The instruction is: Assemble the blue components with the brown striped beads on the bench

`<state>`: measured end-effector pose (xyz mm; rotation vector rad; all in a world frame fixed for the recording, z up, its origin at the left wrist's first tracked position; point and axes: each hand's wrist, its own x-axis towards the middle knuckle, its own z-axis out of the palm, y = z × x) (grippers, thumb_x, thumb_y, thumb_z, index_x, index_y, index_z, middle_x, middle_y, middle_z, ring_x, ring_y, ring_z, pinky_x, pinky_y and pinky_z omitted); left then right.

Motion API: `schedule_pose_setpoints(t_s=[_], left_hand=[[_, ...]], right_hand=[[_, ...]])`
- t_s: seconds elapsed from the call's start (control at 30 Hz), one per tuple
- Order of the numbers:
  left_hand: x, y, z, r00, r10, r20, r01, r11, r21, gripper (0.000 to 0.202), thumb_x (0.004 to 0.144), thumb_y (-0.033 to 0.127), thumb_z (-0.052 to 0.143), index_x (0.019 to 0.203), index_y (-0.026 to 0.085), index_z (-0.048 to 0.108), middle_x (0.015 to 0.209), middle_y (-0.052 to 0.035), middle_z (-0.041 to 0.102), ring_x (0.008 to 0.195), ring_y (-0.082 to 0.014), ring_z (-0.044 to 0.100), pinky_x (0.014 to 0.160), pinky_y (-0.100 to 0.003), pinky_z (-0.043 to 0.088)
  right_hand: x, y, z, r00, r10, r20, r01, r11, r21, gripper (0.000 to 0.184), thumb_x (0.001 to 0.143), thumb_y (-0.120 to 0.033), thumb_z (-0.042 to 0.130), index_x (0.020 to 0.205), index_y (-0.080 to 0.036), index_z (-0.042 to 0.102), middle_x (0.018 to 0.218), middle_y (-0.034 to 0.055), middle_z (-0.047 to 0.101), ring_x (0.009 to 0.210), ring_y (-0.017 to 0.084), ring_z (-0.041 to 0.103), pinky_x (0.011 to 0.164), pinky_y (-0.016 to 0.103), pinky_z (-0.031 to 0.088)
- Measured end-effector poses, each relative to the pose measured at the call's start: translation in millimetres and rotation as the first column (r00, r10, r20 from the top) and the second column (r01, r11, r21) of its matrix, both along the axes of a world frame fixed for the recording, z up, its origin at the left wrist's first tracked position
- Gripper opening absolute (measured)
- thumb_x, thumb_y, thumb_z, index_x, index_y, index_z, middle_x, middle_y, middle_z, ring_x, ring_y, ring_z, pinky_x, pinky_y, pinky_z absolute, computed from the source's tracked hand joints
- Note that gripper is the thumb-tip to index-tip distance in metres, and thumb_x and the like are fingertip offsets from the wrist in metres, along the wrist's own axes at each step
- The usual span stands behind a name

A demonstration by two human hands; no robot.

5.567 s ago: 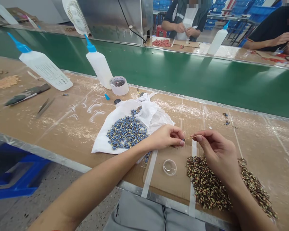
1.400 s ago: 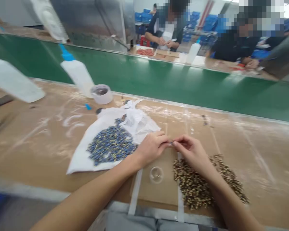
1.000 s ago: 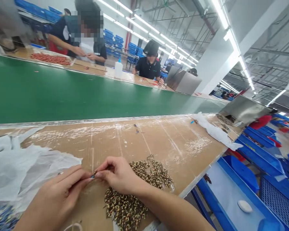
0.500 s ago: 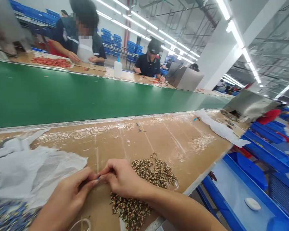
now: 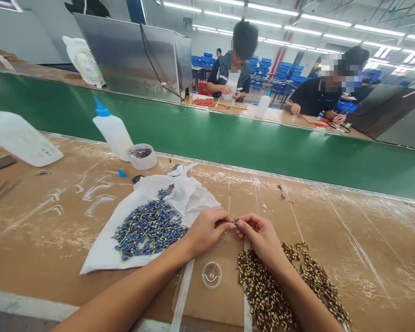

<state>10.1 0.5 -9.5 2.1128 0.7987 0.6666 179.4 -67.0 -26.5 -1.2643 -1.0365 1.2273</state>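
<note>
My left hand [image 5: 209,230] and my right hand [image 5: 263,237] meet above the brown tabletop, fingertips almost touching. Both are closed in a pinch on one small dark piece [image 5: 235,222], mostly covered by the fingers. To the left, a heap of small blue-and-yellow pieces [image 5: 148,226] lies on a white cloth [image 5: 100,251]. Under and beside my right forearm spreads a pile of small dark pieces with pale curved parts [image 5: 263,290]. A small clear round dish [image 5: 211,275] with a thin bit inside sits on the cardboard [image 5: 214,306] between my forearms.
Beyond the table runs a green conveyor belt [image 5: 207,133]. Two squeeze bottles [image 5: 115,136] with blue tops and a roll of tape [image 5: 143,157] stand at the left. A loose blue cap [image 5: 121,173] lies near them. Across the belt, two people work beside metal hoods [image 5: 134,57].
The view has swung left, bringing the bottles, tape roll and whole blue-and-yellow heap into sight. My hands stay together in a pinch.
</note>
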Motion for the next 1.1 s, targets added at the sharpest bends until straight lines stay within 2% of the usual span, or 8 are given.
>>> schedule_pose_setpoints(t_s=[0.1, 0.2, 0.37, 0.5, 0.67, 0.87, 0.97, 1.1], left_hand=[[2.2, -2.0, -0.4, 1.0, 0.013, 0.017, -0.012, 1.0, -0.003, 0.011, 0.087, 0.02, 0.059, 0.086, 0.016, 0.069, 0.078, -0.0019, 0.067, 0.071, -0.014, 0.056, 0.066, -0.025, 0.04], [2.1, -1.9, -1.8, 1.0, 0.004, -0.003, -0.004, 0.999, 0.035, 0.015, 0.089, 0.019, 0.055, 0.083, 0.015, 0.069, 0.074, -0.0017, 0.064, 0.069, -0.0136, 0.055, 0.064, -0.024, 0.038], [-0.8, 0.2, -8.2, 0.994, -0.071, -0.079, 0.079, 0.992, 0.102, 0.02, 0.092, 0.017, 0.049, 0.081, 0.015, 0.066, 0.075, -0.0021, 0.063, 0.071, -0.0143, 0.056, 0.066, -0.024, 0.038], [-0.6, 0.9, -14.0, 0.986, -0.092, -0.139, 0.112, 0.983, 0.144, 0.021, 0.091, 0.015, 0.048, 0.078, 0.016, 0.064, 0.074, -0.0022, 0.061, 0.072, -0.0152, 0.056, 0.065, -0.025, 0.038], [1.1, 1.3, -19.4, 0.978, -0.159, -0.135, 0.171, 0.982, 0.084, 0.02, 0.085, 0.01, 0.048, 0.078, 0.016, 0.065, 0.077, -0.0031, 0.064, 0.075, -0.0165, 0.058, 0.068, -0.026, 0.04], [1.5, 1.5, -22.4, 0.975, -0.152, -0.16, 0.161, 0.986, 0.047, 0.022, 0.082, 0.009, 0.048, 0.078, 0.018, 0.067, 0.073, -0.0028, 0.064, 0.07, -0.0168, 0.058, 0.064, -0.026, 0.041], [1.0, 2.9, -19.4, 0.971, -0.157, -0.181, 0.168, 0.985, 0.046, 0.021, 0.082, 0.009, 0.047, 0.077, 0.017, 0.066, 0.073, -0.0032, 0.064, 0.071, -0.0169, 0.058, 0.065, -0.026, 0.04], [-0.3, 6.0, -7.6, 0.965, -0.181, -0.187, 0.183, 0.983, -0.006, 0.021, 0.087, 0.013, 0.047, 0.08, 0.017, 0.066, 0.079, -0.0034, 0.066, 0.076, -0.0165, 0.059, 0.07, -0.025, 0.041]], right_hand=[[0.2, -1.3, -2.1, 0.997, -0.055, 0.062, 0.052, 0.998, 0.045, 0.031, 0.08, -0.046, 0.069, 0.082, -0.015, 0.065, 0.07, 0.0027, 0.066, 0.065, 0.015, 0.058, 0.065, 0.027, 0.047], [0.1, -2.2, -2.5, 0.992, -0.078, 0.098, 0.071, 0.995, 0.067, 0.031, 0.081, -0.047, 0.068, 0.082, -0.016, 0.065, 0.071, 0.0033, 0.065, 0.067, 0.015, 0.058, 0.065, 0.027, 0.048], [-1.5, -1.8, -7.6, 0.995, -0.053, 0.089, 0.051, 0.998, 0.023, 0.036, 0.078, -0.052, 0.069, 0.083, -0.016, 0.065, 0.072, 0.0043, 0.065, 0.066, 0.017, 0.058, 0.064, 0.029, 0.049], [-3.6, -2.7, -13.4, 0.993, 0.002, 0.114, -0.002, 1.0, -0.001, 0.034, 0.083, -0.05, 0.064, 0.083, -0.017, 0.062, 0.071, 0.0042, 0.063, 0.064, 0.016, 0.056, 0.06, 0.028, 0.046], [-4.3, -4.5, -18.1, 0.964, 0.077, 0.255, -0.08, 0.997, 0.001, 0.029, 0.091, -0.045, 0.054, 0.077, -0.019, 0.056, 0.068, 0.0026, 0.057, 0.063, 0.016, 0.052, 0.059, 0.027, 0.042], [-3.1, -4.5, -21.7, 0.935, 0.12, 0.335, -0.123, 0.992, -0.012, 0.03, 0.094, -0.042, 0.048, 0.074, -0.02, 0.054, 0.068, 0.0015, 0.053, 0.063, 0.016, 0.049, 0.057, 0.027, 0.039], [-4.7, -3.7, -18.0, 0.951, 0.121, 0.286, -0.118, 0.993, -0.025, 0.03, 0.094, -0.044, 0.048, 0.075, -0.02, 0.051, 0.067, 0.0009, 0.053, 0.062, 0.015, 0.049, 0.057, 0.027, 0.039], [-6.7, -0.5, -10.9, 0.976, 0.113, 0.185, -0.105, 0.993, -0.056, 0.033, 0.091, -0.05, 0.053, 0.077, -0.02, 0.053, 0.068, 0.0023, 0.059, 0.062, 0.015, 0.053, 0.058, 0.028, 0.044]])
